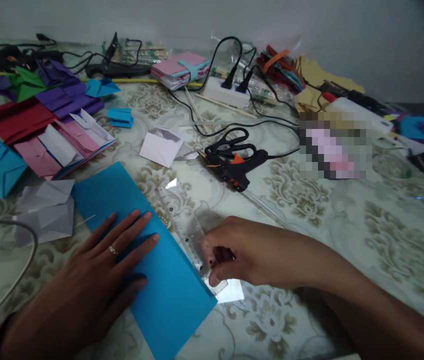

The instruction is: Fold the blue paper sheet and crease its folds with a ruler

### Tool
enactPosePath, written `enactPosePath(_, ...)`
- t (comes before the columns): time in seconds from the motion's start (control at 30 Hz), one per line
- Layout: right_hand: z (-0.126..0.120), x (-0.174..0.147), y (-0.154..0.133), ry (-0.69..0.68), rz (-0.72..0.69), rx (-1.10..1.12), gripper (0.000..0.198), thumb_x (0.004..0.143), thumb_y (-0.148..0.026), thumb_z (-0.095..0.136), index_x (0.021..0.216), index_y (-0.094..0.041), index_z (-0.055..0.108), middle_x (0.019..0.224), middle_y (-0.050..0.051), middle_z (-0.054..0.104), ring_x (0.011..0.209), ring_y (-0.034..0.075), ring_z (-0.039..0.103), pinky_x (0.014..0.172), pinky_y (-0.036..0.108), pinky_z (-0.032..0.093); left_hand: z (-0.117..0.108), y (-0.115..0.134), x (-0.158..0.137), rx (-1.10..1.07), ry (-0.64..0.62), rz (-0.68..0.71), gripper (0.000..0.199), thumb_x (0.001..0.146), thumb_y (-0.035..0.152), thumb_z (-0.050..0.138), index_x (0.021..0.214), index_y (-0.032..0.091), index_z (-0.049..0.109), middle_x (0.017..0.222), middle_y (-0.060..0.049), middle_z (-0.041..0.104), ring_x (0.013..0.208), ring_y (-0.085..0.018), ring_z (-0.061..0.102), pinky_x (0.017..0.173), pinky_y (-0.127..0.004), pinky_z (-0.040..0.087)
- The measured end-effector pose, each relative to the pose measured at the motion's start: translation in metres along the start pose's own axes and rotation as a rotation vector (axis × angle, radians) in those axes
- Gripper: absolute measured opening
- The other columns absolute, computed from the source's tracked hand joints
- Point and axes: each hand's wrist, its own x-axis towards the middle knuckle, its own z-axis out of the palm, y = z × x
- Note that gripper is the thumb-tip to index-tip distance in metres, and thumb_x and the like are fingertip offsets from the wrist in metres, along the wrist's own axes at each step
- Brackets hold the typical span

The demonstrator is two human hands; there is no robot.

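Observation:
A sheet of blue paper (166,280) lies at a slant on the patterned tablecloth. My left hand (99,270), with a ring on one finger, rests flat on it with the fingers spread. Along the paper's right edge lies a clear plastic ruler (183,230). My right hand (230,250) pinches the ruler's near end between thumb and curled fingers. A small white piece (234,291) shows beneath that end. Part of the ruler is hidden behind my fingers.
Folded coloured papers (65,145) spread over the left side. Black scissors (230,142) and a glue gun (234,170) lie beyond my right hand. A white envelope (162,146) sits near them. Cables run from a power strip (227,92) at the back.

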Motion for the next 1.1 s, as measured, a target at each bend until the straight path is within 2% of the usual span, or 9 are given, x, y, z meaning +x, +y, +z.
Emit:
enactPosePath(0.2,0.001,-0.001,0.004,-0.037,-0.003,0.046,0.020,0.081,-0.028,0.087,0.076,-0.018,0.070,0.065,-0.004,0.062,0.058,0.010,0.055,0.050,0.021,0.034,0.001,-0.002,-0.001,0.018,-0.023,0.016,0.060,0.101,0.035,0.055,0.159,0.031,0.038,0.172,-0.001,0.026,0.156,-0.031,0.029,0.128,-0.056,0.026)
enactPosePath(0.37,0.001,0.002,0.001,-0.019,0.021,0.079,0.023,0.080,-0.025,0.086,0.074,-0.018,0.065,0.062,-0.006,0.060,0.056,0.010,0.055,0.049,0.020,0.035,0.000,-0.001,0.001,0.047,-0.023,0.028,0.061,0.101,0.034,0.056,0.159,0.031,0.039,0.172,-0.002,0.026,0.155,-0.032,0.031,0.128,-0.055,0.027)
enactPosePath(0.5,0.003,0.008,-0.001,0.056,0.116,0.233,0.028,0.086,-0.027,0.078,0.073,-0.020,0.055,0.050,-0.010,0.050,0.042,0.009,0.049,0.043,0.021,0.033,-0.001,-0.001,0.002,0.051,-0.018,0.030,0.061,0.101,0.033,0.057,0.159,0.033,0.039,0.172,-0.002,0.027,0.155,-0.033,0.033,0.126,-0.057,0.030)
enactPosePath(0.57,0.004,0.009,0.000,0.129,0.098,0.265,0.028,0.088,-0.028,0.075,0.075,-0.021,0.052,0.050,-0.010,0.050,0.040,0.009,0.049,0.043,0.021,0.033,-0.001,0.000,0.002,0.045,-0.027,0.026,0.061,0.101,0.033,0.056,0.159,0.033,0.039,0.172,-0.002,0.025,0.155,-0.033,0.032,0.126,-0.058,0.030)
enactPosePath(0.73,0.003,0.010,0.002,0.157,-0.014,0.140,0.024,0.088,-0.028,0.076,0.077,-0.020,0.056,0.056,-0.008,0.053,0.048,0.009,0.048,0.050,0.023,0.032,-0.002,0.000,0.002,0.027,-0.027,0.015,0.061,0.101,0.032,0.055,0.159,0.034,0.038,0.172,-0.001,0.026,0.154,-0.033,0.034,0.127,-0.057,0.030)
enactPosePath(0.9,0.003,0.010,0.003,0.264,-0.033,0.121,0.023,0.090,-0.030,0.073,0.079,-0.020,0.056,0.061,-0.006,0.055,0.055,0.011,0.050,0.054,0.024,0.034,-0.003,0.001,0.002,0.051,-0.043,0.029,0.059,0.103,0.031,0.053,0.160,0.031,0.037,0.173,-0.002,0.022,0.157,-0.031,0.029,0.127,-0.056,0.027)
enactPosePath(1.0,0.006,0.011,0.003,0.221,-0.041,0.068,0.023,0.090,-0.032,0.075,0.078,-0.020,0.058,0.064,-0.005,0.057,0.057,0.011,0.051,0.054,0.024,0.035,-0.003,0.001,0.002,0.059,-0.050,0.040,0.059,0.104,0.032,0.052,0.161,0.029,0.036,0.174,-0.003,0.018,0.157,-0.032,0.028,0.127,-0.056,0.027)
enactPosePath(1.1,0.010,0.013,0.003,0.347,-0.072,0.043,0.020,0.092,-0.032,0.072,0.082,-0.019,0.060,0.068,-0.004,0.060,0.061,0.012,0.053,0.057,0.024,0.037,-0.003,0.002,0.002,0.049,-0.043,0.031,0.060,0.103,0.035,0.053,0.160,0.030,0.037,0.174,-0.004,0.019,0.156,-0.033,0.029,0.126,-0.057,0.028)
